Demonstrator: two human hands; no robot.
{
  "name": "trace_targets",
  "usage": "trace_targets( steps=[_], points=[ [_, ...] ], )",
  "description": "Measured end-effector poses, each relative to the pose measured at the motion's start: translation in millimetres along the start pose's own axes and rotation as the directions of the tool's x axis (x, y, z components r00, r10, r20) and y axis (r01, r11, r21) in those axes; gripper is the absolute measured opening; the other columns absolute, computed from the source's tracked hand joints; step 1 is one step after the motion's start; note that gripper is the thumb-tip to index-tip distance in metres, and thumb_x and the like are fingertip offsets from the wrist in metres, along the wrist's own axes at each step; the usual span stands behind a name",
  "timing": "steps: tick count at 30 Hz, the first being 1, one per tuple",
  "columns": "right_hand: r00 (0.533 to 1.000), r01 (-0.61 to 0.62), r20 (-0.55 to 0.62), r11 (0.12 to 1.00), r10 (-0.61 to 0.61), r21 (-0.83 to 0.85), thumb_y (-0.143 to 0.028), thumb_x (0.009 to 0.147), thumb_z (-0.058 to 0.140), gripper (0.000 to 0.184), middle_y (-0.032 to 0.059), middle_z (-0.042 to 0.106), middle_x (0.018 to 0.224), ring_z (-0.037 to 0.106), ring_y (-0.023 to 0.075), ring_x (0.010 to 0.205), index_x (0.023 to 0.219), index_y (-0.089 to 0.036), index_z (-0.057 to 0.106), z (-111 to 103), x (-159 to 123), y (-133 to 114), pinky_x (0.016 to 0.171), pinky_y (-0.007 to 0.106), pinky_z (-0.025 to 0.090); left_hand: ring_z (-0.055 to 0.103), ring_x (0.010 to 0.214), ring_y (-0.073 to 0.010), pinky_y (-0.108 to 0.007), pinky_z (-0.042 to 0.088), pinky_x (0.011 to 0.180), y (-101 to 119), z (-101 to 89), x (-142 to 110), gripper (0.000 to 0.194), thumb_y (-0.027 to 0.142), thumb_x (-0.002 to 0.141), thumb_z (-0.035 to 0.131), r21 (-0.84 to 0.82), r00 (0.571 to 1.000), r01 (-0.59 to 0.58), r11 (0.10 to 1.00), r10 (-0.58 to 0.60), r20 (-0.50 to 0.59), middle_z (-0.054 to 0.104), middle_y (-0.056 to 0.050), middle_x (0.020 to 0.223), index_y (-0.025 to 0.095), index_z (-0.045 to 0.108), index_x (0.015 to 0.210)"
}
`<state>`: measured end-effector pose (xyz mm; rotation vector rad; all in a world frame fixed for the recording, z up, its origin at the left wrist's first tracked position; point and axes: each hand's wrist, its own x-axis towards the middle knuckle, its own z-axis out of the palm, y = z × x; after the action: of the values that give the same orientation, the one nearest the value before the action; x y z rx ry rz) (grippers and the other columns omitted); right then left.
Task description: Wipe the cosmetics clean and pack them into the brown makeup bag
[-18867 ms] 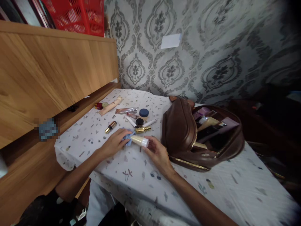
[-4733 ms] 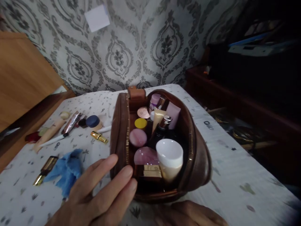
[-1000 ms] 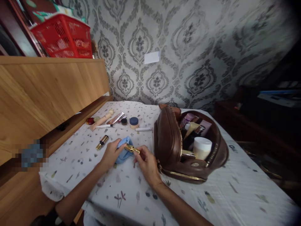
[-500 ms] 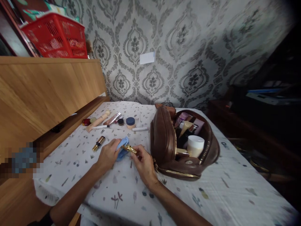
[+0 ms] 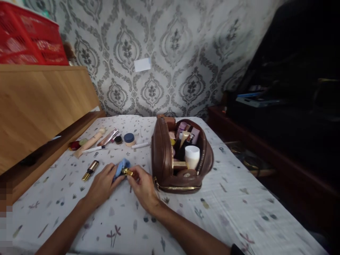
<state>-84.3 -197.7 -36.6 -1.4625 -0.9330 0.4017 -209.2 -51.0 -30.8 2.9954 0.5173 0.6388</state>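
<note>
My left hand (image 5: 102,182) is closed on a crumpled blue cloth (image 5: 122,165), which is pressed against one end of a small gold tube (image 5: 128,172) that looks like a lipstick. The other end of the tube is pinched between the fingers of my right hand (image 5: 143,186). Left of my hands, a gold-and-black lipstick-like tube (image 5: 90,170) lies on the patterned white cloth (image 5: 132,226). Close by on the right stands a brown makeup bag (image 5: 160,152), unzipped, with a white jar (image 5: 192,157) and several tubes inside.
Behind my hands lie a blue-lidded jar (image 5: 129,139), a small black pot (image 5: 118,140), a white pen-like stick (image 5: 140,145), a beige tube (image 5: 90,142) and other cosmetics. A wooden panel (image 5: 45,102) with a red basket (image 5: 32,39) borders the left; the patterned wall is behind.
The view has swung right, so everything appears further left. Both hands still hold the cloth and gold tube together, with the cloth turned slightly around the tube's end.
</note>
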Motion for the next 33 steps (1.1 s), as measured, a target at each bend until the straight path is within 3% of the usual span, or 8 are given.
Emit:
trace_targets(
  steps=[3,9,14,17,22,27,33],
  points=[
    [0.999,0.046,0.016,0.997,-0.045,-0.065,-0.014,0.085,0.057,0.013,-0.0001,0.064,0.081,0.060,0.0153,0.070,0.095,-0.021,0.064,0.3,-1.7,-2.1,0.062,0.023,0.046,0.062,0.088,-0.0223,-0.035,0.051,0.078,-2.6,2.2,1.6,0.045,0.053,0.101,0.031,-0.058,0.999,0.041,0.997,-0.041,0.002,0.062,-0.005,0.092,0.021,0.060,0.089],
    [0.988,0.141,0.100,0.955,-0.118,-0.261,-0.013,0.089,0.057,0.020,0.0039,0.065,0.094,0.064,0.0181,0.082,0.106,-0.021,0.065,-1.5,-4.2,-3.8,0.079,0.028,0.052,0.060,0.086,-0.0206,-0.034,0.048,0.081,-8.4,4.4,4.5,0.043,0.048,0.101,0.031,-0.183,0.997,0.075,0.980,-0.072,0.021,0.062,-0.005,0.090,0.021,0.062,0.088],
    [0.975,0.207,0.145,0.914,-0.165,-0.348,-0.013,0.089,0.056,0.022,0.0030,0.063,0.094,0.065,0.0186,0.080,0.106,-0.024,0.065,-2.4,-6.7,-4.4,0.074,0.027,0.053,0.059,0.082,-0.0201,-0.034,0.048,0.078,-11.5,6.4,4.6,0.036,0.042,0.101,0.035,-0.197,0.996,0.065,0.978,-0.074,-0.039,0.061,-0.005,0.084,0.021,0.058,0.082],
    [0.976,0.212,0.106,0.931,-0.188,-0.297,-0.011,0.089,0.057,0.024,0.0027,0.063,0.093,0.065,0.0180,0.080,0.106,-0.024,0.066,-1.8,-5.7,-1.4,0.077,0.027,0.053,0.059,0.082,-0.0214,-0.035,0.048,0.078,-9.8,6.2,4.1,0.032,0.040,0.101,0.036,-0.146,0.993,0.035,0.989,-0.050,-0.103,0.061,-0.005,0.084,0.021,0.057,0.085],
    [0.978,0.210,0.034,0.967,-0.208,-0.143,-0.006,0.088,0.054,0.025,0.0029,0.064,0.092,0.064,0.0165,0.082,0.099,-0.024,0.068,-2.1,-0.4,4.9,0.079,0.026,0.053,0.062,0.097,-0.0218,-0.034,0.050,0.085,-3.6,2.9,6.7,0.025,0.035,0.102,0.037,-0.119,0.987,0.009,0.993,-0.028,-0.161,0.065,-0.007,0.103,0.021,0.055,0.112],
    [0.978,0.207,0.008,0.976,-0.207,-0.069,-0.006,0.085,0.054,0.025,0.0037,0.065,0.092,0.065,0.0182,0.084,0.098,-0.022,0.068,-4.0,3.6,8.1,0.081,0.029,0.053,0.060,0.087,-0.0198,-0.033,0.050,0.078,0.9,-5.4,10.8,0.027,0.033,0.103,0.035,-0.134,0.997,0.039,0.990,-0.047,-0.054,0.062,-0.005,0.092,0.021,0.059,0.096],
    [0.990,0.139,-0.022,0.990,-0.139,-0.010,-0.009,0.084,0.054,0.023,0.0047,0.067,0.096,0.066,0.0183,0.087,0.098,-0.021,0.068,-6.0,6.2,9.4,0.078,0.028,0.054,0.059,0.086,-0.0183,-0.032,0.049,0.080,0.3,-12.3,9.3,0.033,0.036,0.102,0.038,-0.164,0.998,0.034,0.986,-0.041,-0.038,0.061,-0.005,0.092,0.020,0.061,0.085]
  ],
)
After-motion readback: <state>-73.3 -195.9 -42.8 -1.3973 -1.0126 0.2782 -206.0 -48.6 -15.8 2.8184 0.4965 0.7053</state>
